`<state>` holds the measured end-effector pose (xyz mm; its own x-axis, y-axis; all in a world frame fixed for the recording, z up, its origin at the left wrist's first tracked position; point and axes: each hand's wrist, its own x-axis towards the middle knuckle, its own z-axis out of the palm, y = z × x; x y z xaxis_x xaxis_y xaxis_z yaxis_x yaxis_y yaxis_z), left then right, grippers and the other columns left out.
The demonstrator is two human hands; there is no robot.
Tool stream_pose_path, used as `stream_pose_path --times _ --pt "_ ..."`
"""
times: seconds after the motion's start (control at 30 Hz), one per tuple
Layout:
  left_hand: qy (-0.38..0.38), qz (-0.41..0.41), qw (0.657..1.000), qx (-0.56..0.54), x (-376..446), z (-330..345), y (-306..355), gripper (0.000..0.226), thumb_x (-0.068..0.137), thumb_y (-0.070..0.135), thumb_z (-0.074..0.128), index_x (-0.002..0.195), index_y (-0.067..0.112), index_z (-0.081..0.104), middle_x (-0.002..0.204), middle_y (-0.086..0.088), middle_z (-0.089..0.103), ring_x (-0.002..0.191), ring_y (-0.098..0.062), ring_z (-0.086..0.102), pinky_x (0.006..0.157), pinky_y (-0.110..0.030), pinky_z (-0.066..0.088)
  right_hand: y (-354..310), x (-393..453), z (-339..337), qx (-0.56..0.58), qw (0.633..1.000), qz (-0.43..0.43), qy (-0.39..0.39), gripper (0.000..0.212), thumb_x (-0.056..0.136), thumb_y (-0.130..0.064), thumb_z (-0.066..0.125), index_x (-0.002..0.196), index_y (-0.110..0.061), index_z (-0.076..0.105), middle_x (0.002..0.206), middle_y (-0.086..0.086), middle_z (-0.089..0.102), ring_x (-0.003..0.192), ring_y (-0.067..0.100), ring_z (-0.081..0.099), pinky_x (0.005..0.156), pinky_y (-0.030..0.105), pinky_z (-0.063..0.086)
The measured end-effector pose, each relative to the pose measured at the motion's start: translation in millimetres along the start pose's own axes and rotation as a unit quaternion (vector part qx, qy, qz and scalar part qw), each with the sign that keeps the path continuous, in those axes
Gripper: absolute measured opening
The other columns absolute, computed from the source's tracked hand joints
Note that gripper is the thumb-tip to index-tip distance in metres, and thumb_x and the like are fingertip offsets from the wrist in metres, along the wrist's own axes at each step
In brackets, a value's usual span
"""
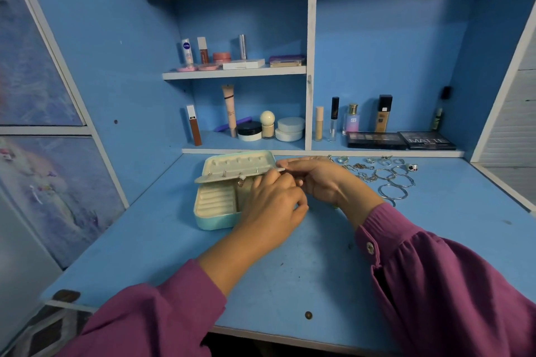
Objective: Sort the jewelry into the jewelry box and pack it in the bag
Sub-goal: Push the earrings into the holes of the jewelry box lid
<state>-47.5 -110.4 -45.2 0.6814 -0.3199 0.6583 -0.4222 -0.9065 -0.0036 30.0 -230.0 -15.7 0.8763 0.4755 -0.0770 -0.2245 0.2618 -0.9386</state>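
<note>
Toward the desktop's back edge, the right hand point(316, 182) pinches the open jewelry box's point(216, 211) earring flap point(232, 175) level while the left hand's point(272, 200) curled fingers fit a small piece, apparently an earring; bangles point(394, 182) wait right; no bag visible.

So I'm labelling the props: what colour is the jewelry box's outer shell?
Pale turquoise jewelry box with a cream lining, clearest in the head view.

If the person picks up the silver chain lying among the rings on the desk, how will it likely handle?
The silver chain looks thin and fine-linked, so it probably hangs limp and weighs little. It lies bunched close to the bangles, so it may snag one. On the smooth desk it should slide rather than roll.
</note>
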Motion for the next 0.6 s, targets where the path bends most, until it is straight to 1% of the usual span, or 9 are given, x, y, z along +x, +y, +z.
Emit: stream_pose_path --times 0.07,0.1,0.13,0.2,0.23,0.27,0.37,0.47,0.6 --pt "-0.001 -0.004 0.999 -0.032 -0.9 -7.2 -4.4 0.024 0.08 0.038 0.05 0.069 0.025 0.067 0.083 0.004 0.062 0.084 -0.023 0.054 0.071 -0.037 0.046 0.1 -1.8 -1.2 -0.013 1.0 0.0 -0.003 0.009 0.085 0.004 0.059 0.091 0.007 0.066 0.071 0.01 0.064 0.05 0.01 0.056 0.046 0.017 0.043" --pt "0.001 -0.007 0.999 -0.044 0.0 -10.9 -5.5 0.022 0.081 0.036 0.052 0.073 0.023 0.067 0.086 0.003 0.062 0.085 -0.025 0.054 0.071 -0.039 0.047 0.2 -2.7 -1.8 -0.024 1.0 0.002 -0.009 0.01 0.086 0.005 0.058 0.09 0.005 0.066 0.068 0.009 0.065 0.051 0.01 0.057 0.048 0.017 0.045" --pt "0.011 -0.012 0.998 -0.056 1.3 -14.0 -6.9 0.018 0.082 0.033 0.055 0.076 0.021 0.067 0.088 0.001 0.062 0.086 -0.024 0.052 0.072 -0.039 0.047 0.2 -3.6 -2.3 -0.036 0.999 0.004 -0.016 0.011 0.086 0.006 0.056 0.088 0.003 0.067 0.066 0.008 0.066 0.053 0.011 0.058 0.051 0.019 0.046" --pt "0.037 -0.029 0.995 -0.084 5.4 -21.3 -9.4 0.016 0.085 0.031 0.057 0.08 0.019 0.067 0.086 0.002 0.059 0.087 -0.02 0.048 0.075 -0.033 0.043 0.2 -4.2 -3.2 -0.048 0.999 0.008 -0.023 0.013 0.085 0.007 0.056 0.087 0.002 0.068 0.067 0.008 0.068 0.059 0.013 0.06 0.058 0.021 0.048" --pt "0.053 -0.039 0.993 -0.099 8.6 -25.6 -12.0 0.018 0.086 0.031 0.056 0.08 0.018 0.066 0.084 0.002 0.057 0.087 -0.018 0.046 0.075 -0.031 0.039 0.2 -4.1 -3.5 -0.046 0.999 0.011 -0.021 0.013 0.085 0.007 0.057 0.086 0.002 0.068 0.068 0.009 0.069 0.059 0.013 0.061 0.057 0.02 0.048" --pt "0.07 -0.052 0.99 -0.114 12.6 -30.3 -15.3 0.017 0.087 0.029 0.055 0.08 0.016 0.065 0.084 0.002 0.058 0.086 -0.017 0.046 0.075 -0.029 0.037 0.1 -3.9 -3.8 -0.039 0.999 0.016 -0.018 0.012 0.085 0.007 0.057 0.085 0.002 0.068 0.068 0.009 0.069 0.058 0.012 0.062 0.053 0.017 0.048" --pt "0.094 -0.123 0.971 -0.182 27.4 -45.4 -30.7 0.008 0.088 0.018 0.061 0.082 0.014 0.065 0.086 0.001 0.06 0.087 -0.016 0.049 0.078 -0.027 0.037 -0.2 -4.0 -2.7 -0.02 0.999 0.03 -0.011 0.012 0.086 0.005 0.058 0.091 0.001 0.068 0.072 0.009 0.07 0.056 0.01 0.064 0.044 0.014 0.045" --pt "0.049 -0.18 0.964 -0.187 42.1 -53.8 -47.9 0.005 0.088 0.016 0.062 0.085 0.015 0.065 0.09 0.003 0.06 0.088 -0.014 0.05 0.079 -0.026 0.039 -1.1 -4.1 -1.0 -0.015 0.999 0.033 -0.009 0.014 0.087 0.007 0.056 0.093 -0.001 0.066 0.071 0.009 0.07 0.055 0.01 0.064 0.044 0.014 0.044" --pt "-0.071 -0.182 0.969 -0.153 54.9 -50.2 -62.9 0.005 0.086 0.015 0.064 0.082 0.016 0.067 0.09 0.002 0.061 0.09 -0.018 0.055 0.082 -0.034 0.045 -1.6 -3.9 0.2 -0.008 0.999 0.035 -0.005 0.02 0.087 0.008 0.054 0.096 -0.009 0.058 0.074 0.009 0.067 0.053 0.011 0.063 0.045 0.014 0.042"
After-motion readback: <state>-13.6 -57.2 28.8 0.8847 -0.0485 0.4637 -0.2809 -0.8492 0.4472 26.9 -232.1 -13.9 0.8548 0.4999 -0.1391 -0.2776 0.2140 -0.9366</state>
